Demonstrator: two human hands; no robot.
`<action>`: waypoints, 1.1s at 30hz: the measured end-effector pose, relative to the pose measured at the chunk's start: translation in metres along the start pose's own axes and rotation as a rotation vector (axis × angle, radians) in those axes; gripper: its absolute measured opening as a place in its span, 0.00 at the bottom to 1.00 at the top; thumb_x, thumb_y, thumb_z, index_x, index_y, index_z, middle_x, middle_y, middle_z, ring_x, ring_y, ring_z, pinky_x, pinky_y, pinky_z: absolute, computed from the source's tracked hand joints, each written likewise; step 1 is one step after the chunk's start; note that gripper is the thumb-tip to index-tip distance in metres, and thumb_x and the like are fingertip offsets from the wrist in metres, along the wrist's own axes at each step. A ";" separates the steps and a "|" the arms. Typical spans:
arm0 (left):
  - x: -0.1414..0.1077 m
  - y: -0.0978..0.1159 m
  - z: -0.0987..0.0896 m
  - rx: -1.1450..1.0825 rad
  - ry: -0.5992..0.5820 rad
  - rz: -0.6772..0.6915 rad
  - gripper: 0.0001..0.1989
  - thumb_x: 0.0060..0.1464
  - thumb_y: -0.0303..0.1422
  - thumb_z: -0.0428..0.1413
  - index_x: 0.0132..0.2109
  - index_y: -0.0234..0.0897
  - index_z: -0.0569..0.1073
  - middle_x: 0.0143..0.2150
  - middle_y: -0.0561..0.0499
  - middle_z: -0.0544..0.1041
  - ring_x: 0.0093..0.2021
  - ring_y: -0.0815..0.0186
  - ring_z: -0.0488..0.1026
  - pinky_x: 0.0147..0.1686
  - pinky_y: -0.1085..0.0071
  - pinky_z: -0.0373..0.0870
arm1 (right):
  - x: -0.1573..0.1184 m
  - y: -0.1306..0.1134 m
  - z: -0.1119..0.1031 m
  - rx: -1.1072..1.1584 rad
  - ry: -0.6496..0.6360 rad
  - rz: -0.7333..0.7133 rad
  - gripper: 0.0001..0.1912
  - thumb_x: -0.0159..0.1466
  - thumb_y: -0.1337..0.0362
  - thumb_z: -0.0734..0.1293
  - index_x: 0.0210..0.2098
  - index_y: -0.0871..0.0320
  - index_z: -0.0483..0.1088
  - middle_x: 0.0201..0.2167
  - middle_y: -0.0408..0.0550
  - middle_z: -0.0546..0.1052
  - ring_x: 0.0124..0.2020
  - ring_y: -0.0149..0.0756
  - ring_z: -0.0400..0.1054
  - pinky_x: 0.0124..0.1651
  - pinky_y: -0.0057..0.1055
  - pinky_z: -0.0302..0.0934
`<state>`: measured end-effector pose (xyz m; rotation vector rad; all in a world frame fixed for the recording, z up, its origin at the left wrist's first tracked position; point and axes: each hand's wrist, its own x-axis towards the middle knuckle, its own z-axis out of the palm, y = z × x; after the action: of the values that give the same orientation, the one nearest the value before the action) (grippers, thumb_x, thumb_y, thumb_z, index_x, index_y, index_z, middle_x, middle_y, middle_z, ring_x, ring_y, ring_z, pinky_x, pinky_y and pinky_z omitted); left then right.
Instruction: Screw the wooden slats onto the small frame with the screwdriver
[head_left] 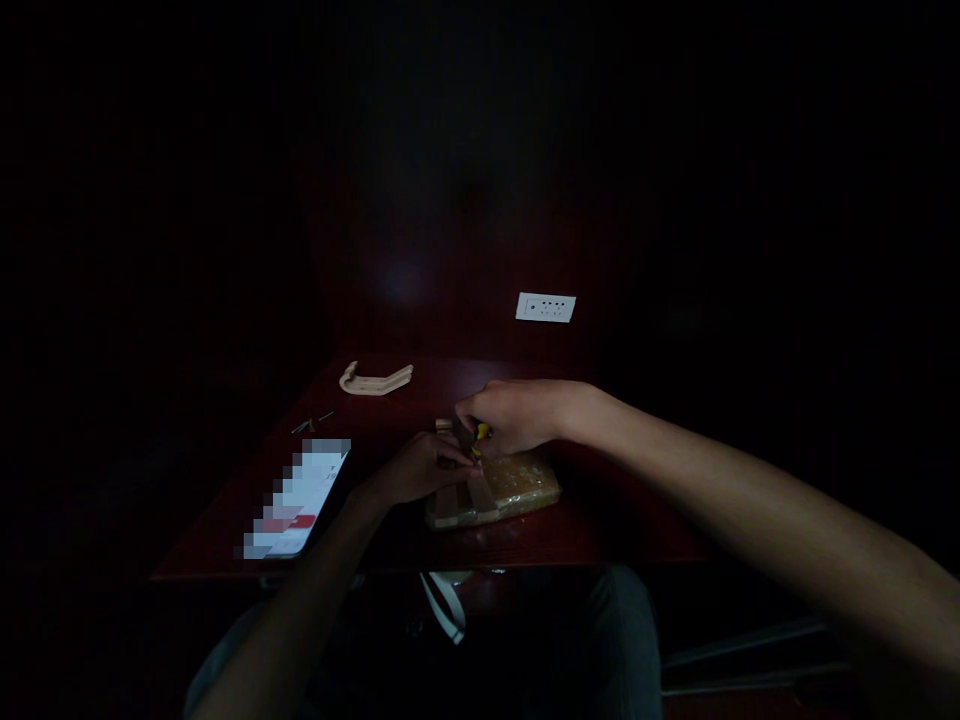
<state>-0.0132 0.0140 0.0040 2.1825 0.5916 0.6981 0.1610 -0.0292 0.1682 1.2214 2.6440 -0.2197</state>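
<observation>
A yellow and black tool [481, 432], perhaps a screwdriver, is held upright in my right hand [512, 412], whose fingers wrap round its top. Close below it, my left hand [426, 468] has its fingertips pinched near the tool's lower end; what they hold is too small to make out. Under both hands lies a brownish block wrapped in clear film [525, 482]. Flat wooden pieces [481, 494] rest on the left part of the block, partly hidden by my left hand.
A lit phone [304, 500] lies on the dark red table [225, 540] at the left. Beyond it are several thin screws or nails [306, 425] and a curved wooden piece [376, 380]. A white socket plate [546, 307] is on the wall behind. A white strap [445, 608] hangs below the table edge.
</observation>
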 end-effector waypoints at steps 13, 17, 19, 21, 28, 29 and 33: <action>-0.001 -0.007 0.001 0.024 -0.018 0.006 0.10 0.57 0.39 0.61 0.43 0.43 0.82 0.43 0.50 0.83 0.42 0.62 0.78 0.44 0.68 0.72 | 0.000 -0.001 -0.007 0.005 -0.007 0.008 0.18 0.57 0.60 0.69 0.47 0.58 0.73 0.38 0.50 0.78 0.32 0.36 0.70 0.30 0.29 0.58; -0.002 -0.008 0.001 0.028 -0.021 -0.031 0.10 0.57 0.40 0.61 0.43 0.43 0.82 0.41 0.49 0.83 0.45 0.61 0.78 0.47 0.66 0.72 | -0.006 -0.004 -0.012 -0.007 0.026 -0.032 0.13 0.61 0.64 0.66 0.45 0.58 0.74 0.35 0.49 0.79 0.30 0.34 0.69 0.28 0.28 0.56; -0.002 -0.006 0.001 0.034 -0.023 -0.040 0.09 0.57 0.39 0.61 0.42 0.43 0.83 0.41 0.50 0.83 0.45 0.60 0.78 0.48 0.66 0.72 | -0.008 -0.006 -0.012 -0.040 0.023 -0.023 0.13 0.64 0.63 0.64 0.44 0.60 0.75 0.35 0.51 0.79 0.31 0.35 0.70 0.29 0.29 0.56; -0.002 -0.004 0.001 0.029 -0.023 -0.042 0.09 0.57 0.39 0.61 0.42 0.43 0.83 0.41 0.50 0.83 0.44 0.60 0.79 0.47 0.66 0.72 | -0.008 -0.007 -0.011 -0.066 0.019 -0.014 0.14 0.66 0.62 0.63 0.45 0.62 0.76 0.35 0.54 0.79 0.32 0.37 0.71 0.30 0.30 0.57; -0.002 -0.005 0.000 0.005 -0.027 -0.041 0.09 0.57 0.39 0.61 0.43 0.43 0.82 0.42 0.50 0.83 0.43 0.62 0.79 0.44 0.68 0.73 | -0.008 -0.005 -0.006 -0.048 0.045 0.017 0.16 0.66 0.58 0.63 0.46 0.61 0.74 0.36 0.54 0.79 0.31 0.38 0.71 0.29 0.30 0.56; -0.002 -0.006 0.000 0.016 -0.027 -0.040 0.10 0.57 0.40 0.61 0.43 0.43 0.82 0.42 0.50 0.83 0.43 0.62 0.79 0.45 0.68 0.73 | -0.008 -0.004 -0.006 -0.036 0.058 0.002 0.15 0.65 0.58 0.64 0.46 0.60 0.73 0.36 0.53 0.78 0.31 0.37 0.70 0.28 0.30 0.56; -0.002 -0.008 0.000 0.021 -0.017 -0.011 0.10 0.57 0.40 0.61 0.43 0.43 0.83 0.43 0.49 0.83 0.44 0.61 0.78 0.46 0.67 0.73 | -0.012 -0.002 -0.009 0.002 0.097 -0.064 0.11 0.63 0.62 0.66 0.45 0.57 0.72 0.35 0.49 0.78 0.31 0.34 0.70 0.31 0.28 0.57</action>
<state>-0.0165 0.0173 -0.0024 2.2010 0.6040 0.6702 0.1658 -0.0370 0.1804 1.1773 2.7694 -0.1787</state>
